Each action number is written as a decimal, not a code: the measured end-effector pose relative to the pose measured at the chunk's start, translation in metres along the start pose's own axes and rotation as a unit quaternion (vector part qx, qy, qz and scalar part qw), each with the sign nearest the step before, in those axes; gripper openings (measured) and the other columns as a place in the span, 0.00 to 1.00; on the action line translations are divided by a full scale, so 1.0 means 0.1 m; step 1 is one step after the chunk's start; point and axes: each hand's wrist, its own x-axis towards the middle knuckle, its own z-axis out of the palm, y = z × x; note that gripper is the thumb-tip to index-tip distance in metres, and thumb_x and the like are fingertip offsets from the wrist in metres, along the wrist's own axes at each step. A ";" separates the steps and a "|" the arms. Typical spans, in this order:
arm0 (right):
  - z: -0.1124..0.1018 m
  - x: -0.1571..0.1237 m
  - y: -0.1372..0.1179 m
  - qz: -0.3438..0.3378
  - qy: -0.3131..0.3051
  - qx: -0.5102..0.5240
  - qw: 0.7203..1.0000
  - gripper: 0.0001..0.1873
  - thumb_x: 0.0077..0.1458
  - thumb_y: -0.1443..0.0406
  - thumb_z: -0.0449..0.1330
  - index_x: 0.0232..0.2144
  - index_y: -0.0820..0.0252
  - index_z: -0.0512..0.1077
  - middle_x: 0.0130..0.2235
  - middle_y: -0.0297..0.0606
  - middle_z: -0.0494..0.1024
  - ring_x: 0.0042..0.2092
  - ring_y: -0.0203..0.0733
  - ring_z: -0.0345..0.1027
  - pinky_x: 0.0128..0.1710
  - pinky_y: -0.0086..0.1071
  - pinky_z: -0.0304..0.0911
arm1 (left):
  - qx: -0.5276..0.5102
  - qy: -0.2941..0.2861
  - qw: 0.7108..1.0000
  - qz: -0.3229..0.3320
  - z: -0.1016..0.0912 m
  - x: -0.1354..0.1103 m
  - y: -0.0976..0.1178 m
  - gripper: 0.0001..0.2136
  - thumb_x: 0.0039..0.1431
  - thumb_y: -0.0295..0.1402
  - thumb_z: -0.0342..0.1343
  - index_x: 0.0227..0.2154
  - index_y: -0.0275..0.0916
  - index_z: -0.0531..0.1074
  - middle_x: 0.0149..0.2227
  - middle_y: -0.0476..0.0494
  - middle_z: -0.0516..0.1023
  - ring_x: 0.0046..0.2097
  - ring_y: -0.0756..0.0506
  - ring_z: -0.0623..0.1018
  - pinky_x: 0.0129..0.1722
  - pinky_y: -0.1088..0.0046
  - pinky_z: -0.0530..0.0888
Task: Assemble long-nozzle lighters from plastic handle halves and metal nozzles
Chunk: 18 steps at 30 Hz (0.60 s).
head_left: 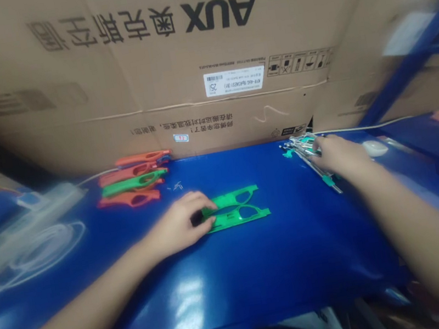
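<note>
My left hand (pixel 185 223) rests on the blue table (pixel 261 269), fingers pinched on the left end of a pair of flat green plastic handle pieces (pixel 239 208) lying side by side. My right hand (pixel 337 156) reaches to the back right, fingers curled into a pile of thin metal blades with teal ends (pixel 304 148). Whether it has hold of one is hidden by the fingers.
A stack of orange and green plastic handles (pixel 134 181) lies at the back left. A large cardboard box (pixel 185 53) walls the rear. Clear plastic bags (pixel 34 233) sit at far left. A blue shelf post (pixel 414 55) rises at right.
</note>
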 end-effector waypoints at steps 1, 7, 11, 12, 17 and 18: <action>0.00 0.01 0.00 0.002 -0.012 -0.001 1.000 0.15 0.60 0.59 0.55 0.45 0.59 0.72 0.47 0.50 0.76 0.44 0.54 0.72 0.33 0.36 0.61 | 0.001 -0.002 1.000 -0.002 -0.01 0.00 -0.01 0.08 0.63 0.32 0.57 0.43 0.40 0.76 0.43 0.43 0.76 0.46 0.45 0.77 0.49 0.65 0.74; 0.00 0.04 0.00 0.012 -0.018 0.017 1.000 0.09 0.56 0.63 0.57 0.38 0.58 0.73 0.42 0.48 0.78 0.41 0.52 0.72 0.30 0.35 0.57 | 0.011 -0.012 1.000 -0.006 -0.06 -0.01 -0.03 0.08 0.62 0.33 0.57 0.42 0.40 0.76 0.42 0.43 0.76 0.45 0.44 0.76 0.49 0.64 0.74; 0.00 0.02 0.01 -0.013 0.047 0.057 0.997 0.10 0.57 0.61 0.56 0.38 0.59 0.72 0.39 0.48 0.79 0.39 0.53 0.72 0.29 0.35 0.55 | 0.021 -0.019 1.000 -0.002 -0.10 -0.01 -0.01 0.08 0.62 0.33 0.57 0.42 0.40 0.76 0.42 0.43 0.76 0.45 0.43 0.76 0.48 0.64 0.74; 0.00 0.01 0.01 -0.024 0.069 0.072 0.995 0.09 0.57 0.61 0.55 0.37 0.59 0.72 0.38 0.48 0.79 0.38 0.53 0.72 0.28 0.35 0.55 | 0.026 -0.021 0.999 -0.001 -0.11 -0.01 -0.01 0.08 0.62 0.33 0.57 0.42 0.40 0.76 0.41 0.43 0.76 0.45 0.43 0.76 0.48 0.64 0.74; -0.03 -0.11 -0.10 -0.136 0.138 0.233 0.953 0.05 0.54 0.61 0.57 0.32 0.57 0.68 0.30 0.39 0.76 0.32 0.45 0.70 0.31 0.34 0.60 | 0.049 -0.029 0.998 -0.001 -0.17 -0.02 0.01 0.07 0.61 0.32 0.57 0.41 0.40 0.76 0.40 0.43 0.76 0.44 0.43 0.76 0.47 0.63 0.75; -0.04 -0.16 -0.15 -0.172 0.138 0.279 0.935 0.06 0.55 0.61 0.58 0.31 0.56 0.68 0.29 0.38 0.76 0.31 0.43 0.69 0.32 0.34 0.62 | 0.052 -0.029 0.998 -0.004 -0.19 -0.02 0.01 0.07 0.61 0.32 0.57 0.41 0.40 0.76 0.40 0.43 0.76 0.44 0.43 0.76 0.47 0.63 0.75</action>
